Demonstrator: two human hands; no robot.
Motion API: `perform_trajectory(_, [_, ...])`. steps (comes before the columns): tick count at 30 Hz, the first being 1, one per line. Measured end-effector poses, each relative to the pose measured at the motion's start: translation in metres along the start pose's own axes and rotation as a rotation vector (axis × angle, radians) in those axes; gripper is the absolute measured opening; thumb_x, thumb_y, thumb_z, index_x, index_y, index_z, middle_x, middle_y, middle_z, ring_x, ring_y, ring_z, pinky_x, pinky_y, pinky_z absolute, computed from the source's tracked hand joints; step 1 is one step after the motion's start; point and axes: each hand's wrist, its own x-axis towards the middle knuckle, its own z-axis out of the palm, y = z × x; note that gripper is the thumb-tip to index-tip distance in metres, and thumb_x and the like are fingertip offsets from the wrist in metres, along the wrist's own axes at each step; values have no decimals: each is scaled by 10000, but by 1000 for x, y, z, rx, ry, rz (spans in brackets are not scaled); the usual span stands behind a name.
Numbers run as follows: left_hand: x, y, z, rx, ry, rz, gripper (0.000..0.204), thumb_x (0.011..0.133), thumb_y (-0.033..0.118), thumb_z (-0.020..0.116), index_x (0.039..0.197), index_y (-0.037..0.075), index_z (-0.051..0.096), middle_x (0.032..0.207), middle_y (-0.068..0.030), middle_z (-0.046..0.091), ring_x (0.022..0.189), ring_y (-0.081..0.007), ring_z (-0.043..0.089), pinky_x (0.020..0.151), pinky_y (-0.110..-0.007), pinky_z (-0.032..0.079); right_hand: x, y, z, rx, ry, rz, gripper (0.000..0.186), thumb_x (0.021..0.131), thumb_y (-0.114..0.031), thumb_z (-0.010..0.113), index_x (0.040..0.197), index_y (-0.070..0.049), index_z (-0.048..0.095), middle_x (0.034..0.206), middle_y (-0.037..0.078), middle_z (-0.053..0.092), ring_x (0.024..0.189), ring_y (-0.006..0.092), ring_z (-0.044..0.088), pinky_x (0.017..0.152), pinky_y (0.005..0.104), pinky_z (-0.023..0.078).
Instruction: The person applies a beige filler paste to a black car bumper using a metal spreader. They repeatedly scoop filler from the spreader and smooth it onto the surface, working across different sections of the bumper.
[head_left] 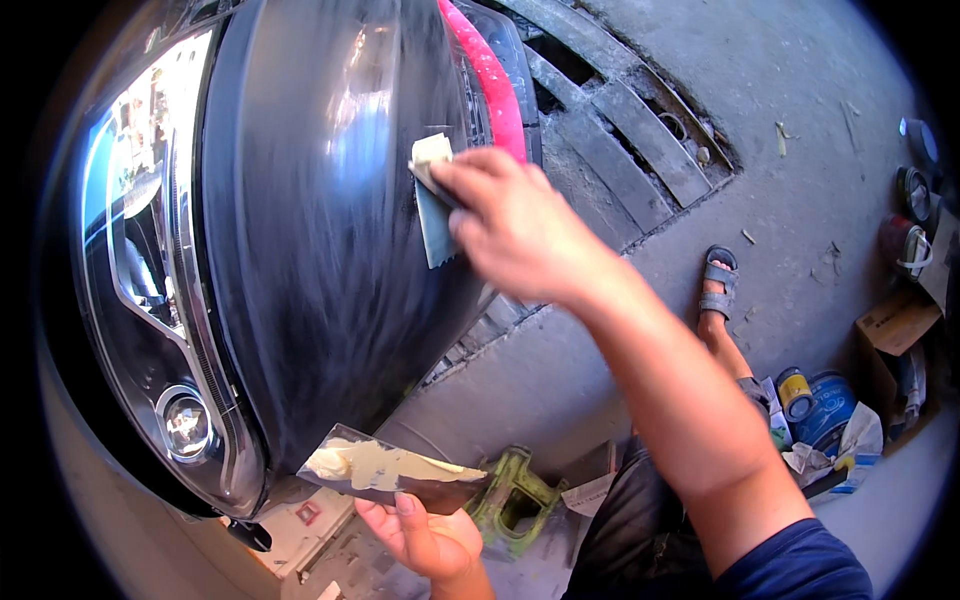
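right hand [520,225]: pinched on a small spreader [434,205], pressed to the black bumper panel [330,250] | left hand [425,535]: closed on a metal board [385,470] carrying pale filler [385,465] (plenty is left) | progress: judged early, little filler seen on the panel

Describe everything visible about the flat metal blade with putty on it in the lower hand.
The flat metal blade is a wide, dark, roughly trapezoid sheet with a shiny bare edge. Pale yellowish putty is smeared across its upper face, thickest at the left end. It lies nearly level, below the glossy black car bumper. The left hand holds it from beneath, thumb on its lower edge.
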Motion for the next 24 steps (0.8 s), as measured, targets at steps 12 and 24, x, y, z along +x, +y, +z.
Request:
perform_trajectory(12, [12,1,6,9,-12,1,537,913,99,522,1408,-4,342,1379,-135,459,1257,-246,447,1076,-405,328,-90,-6,66,-21,107,-32,547,788,-94,642,1312,-127,489,1325,136,443,1152,422,440,886,525,421])
perform_trajectory(24, [16,-1,39,-29,-82,1,445,930,24,488,1364,23,389,1344,-145,479,1235,-255,468,1066,-415,357,-135,-20,-20,160,-43,-165,466,768,-188,722,1211,-107,602,1263,148,517,1146,381,495,953,460,417])
